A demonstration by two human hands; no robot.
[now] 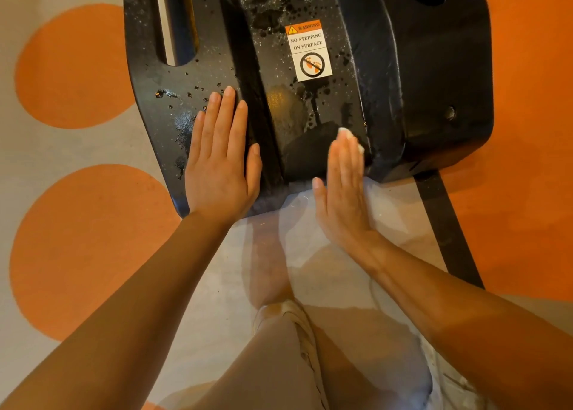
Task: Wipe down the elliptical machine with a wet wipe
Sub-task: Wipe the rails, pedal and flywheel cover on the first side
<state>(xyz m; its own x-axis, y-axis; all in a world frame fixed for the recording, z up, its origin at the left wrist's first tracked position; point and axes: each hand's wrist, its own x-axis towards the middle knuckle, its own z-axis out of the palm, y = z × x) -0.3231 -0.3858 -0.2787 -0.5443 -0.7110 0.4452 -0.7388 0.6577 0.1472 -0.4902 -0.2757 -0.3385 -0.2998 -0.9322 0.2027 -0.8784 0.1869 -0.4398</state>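
Note:
The elliptical machine's black plastic cover fills the upper middle of the head view, speckled with droplets and wet smears. A white warning sticker sits on its central panel. My left hand lies flat on the left part of the cover, fingers straight. My right hand presses with straight fingers against the lower central panel, and a white wet wipe peeks out from under its fingertips. Most of the wipe is hidden beneath the hand.
The floor is grey carpet with large orange circles on the left and a solid orange area on the right. A black base bar runs out from under the cover at the right. My knees are at the bottom centre.

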